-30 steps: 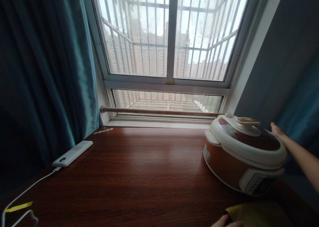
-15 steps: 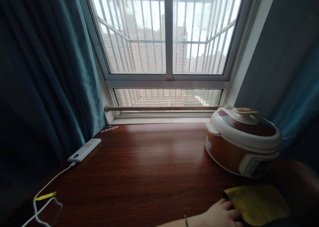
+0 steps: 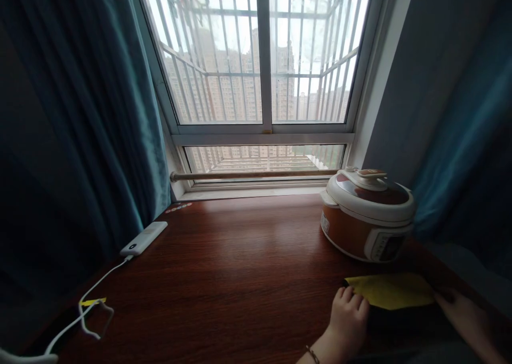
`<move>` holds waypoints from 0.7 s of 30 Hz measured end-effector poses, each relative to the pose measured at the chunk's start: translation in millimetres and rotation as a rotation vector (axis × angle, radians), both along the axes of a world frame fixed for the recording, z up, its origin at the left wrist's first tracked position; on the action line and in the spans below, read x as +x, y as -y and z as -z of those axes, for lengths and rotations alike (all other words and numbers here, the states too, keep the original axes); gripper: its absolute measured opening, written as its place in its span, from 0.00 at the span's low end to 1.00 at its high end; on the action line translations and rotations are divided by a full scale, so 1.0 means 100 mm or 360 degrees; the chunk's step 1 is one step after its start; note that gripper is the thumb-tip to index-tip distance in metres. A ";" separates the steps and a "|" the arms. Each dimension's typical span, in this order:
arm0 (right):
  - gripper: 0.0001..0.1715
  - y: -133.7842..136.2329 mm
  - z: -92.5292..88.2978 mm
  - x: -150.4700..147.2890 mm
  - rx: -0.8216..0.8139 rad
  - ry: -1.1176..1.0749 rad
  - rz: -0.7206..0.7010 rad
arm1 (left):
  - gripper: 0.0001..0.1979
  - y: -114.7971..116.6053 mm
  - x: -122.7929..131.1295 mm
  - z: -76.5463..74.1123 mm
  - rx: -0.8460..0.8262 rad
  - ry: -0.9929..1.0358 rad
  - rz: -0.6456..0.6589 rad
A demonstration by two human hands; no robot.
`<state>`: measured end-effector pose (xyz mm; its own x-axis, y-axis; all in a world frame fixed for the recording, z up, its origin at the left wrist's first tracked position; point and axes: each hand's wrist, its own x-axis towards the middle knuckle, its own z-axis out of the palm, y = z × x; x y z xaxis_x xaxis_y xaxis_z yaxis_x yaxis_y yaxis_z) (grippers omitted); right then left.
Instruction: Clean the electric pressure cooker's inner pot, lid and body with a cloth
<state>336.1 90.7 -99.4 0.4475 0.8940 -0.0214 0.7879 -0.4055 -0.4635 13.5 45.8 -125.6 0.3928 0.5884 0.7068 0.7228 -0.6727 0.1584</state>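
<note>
A yellow cloth (image 3: 390, 291) with a dark patch below its near edge is stretched between my hands at the lower right. My left hand (image 3: 349, 310), with a bracelet at the wrist, has its fingers curled over the cloth's left end. At the opposite end, my right hand (image 3: 460, 308) pinches the right corner; its fingers are dim and partly hidden. Just behind the cloth stands a white and brown electric cooker (image 3: 366, 228) with its lid on, touched by neither hand.
The dark red wooden table (image 3: 240, 268) runs back to a barred window (image 3: 264, 135). At the left lie a white power bank (image 3: 144, 239) and its white cable (image 3: 102, 281) with a yellow tag (image 3: 93, 301). Blue curtains (image 3: 132, 140) hang at both sides.
My right hand, a blur at the far right before, now holds the cloth's right corner. My left hand has turned upright at its left end. The view has shifted slightly right.
</note>
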 end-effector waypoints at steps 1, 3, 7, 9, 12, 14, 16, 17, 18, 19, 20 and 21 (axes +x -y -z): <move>0.18 0.00 0.00 0.03 0.0016 -0.0027 0.0043 | 0.04 0.03 -0.03 -0.04 -0.0036 0.0023 -0.0009; 0.19 0.04 0.02 0.08 0.0027 -0.0115 0.0118 | 0.05 0.08 -0.09 -0.13 -0.0133 0.0023 -0.0015; 0.25 0.22 0.18 0.09 -0.0009 -0.0132 0.0039 | 0.08 0.16 -0.16 -0.23 -0.0258 -0.0089 0.0088; 0.31 0.31 0.24 0.01 0.0224 0.0128 -0.0041 | 0.09 0.18 -0.18 -0.25 -0.0295 -0.0129 0.0165; 0.36 0.42 0.22 -0.33 0.0851 0.0586 -0.0209 | 0.11 0.19 -0.17 -0.27 -0.0349 -0.0071 0.0214; 0.34 0.48 0.18 -0.66 0.1096 0.0705 -0.0388 | 0.14 0.17 -0.14 -0.25 -0.0394 -0.0037 0.0199; 0.32 0.52 0.17 -0.99 0.1154 0.0730 -0.0483 | 0.17 0.14 -0.10 -0.21 -0.0487 -0.0072 0.0166; 0.33 0.54 0.18 -1.12 0.1160 0.0744 -0.0457 | 0.19 0.13 -0.08 -0.19 -0.0544 -0.0103 0.0149; 0.34 0.55 0.20 -1.23 0.1158 0.0755 -0.0417 | 0.21 0.12 -0.06 -0.18 -0.0598 -0.0129 0.0140; 0.37 0.54 0.24 -1.30 0.1147 0.0762 -0.0375 | 0.23 0.11 -0.05 -0.17 -0.0642 -0.0140 0.0133; 0.41 0.53 0.28 -1.33 0.1122 0.0761 -0.0348 | 0.24 0.11 -0.04 -0.17 -0.0674 -0.0132 0.0129; 0.44 0.50 0.31 -1.33 0.1087 0.0755 -0.0343 | 0.26 0.11 -0.04 -0.18 -0.0696 -0.0103 0.0126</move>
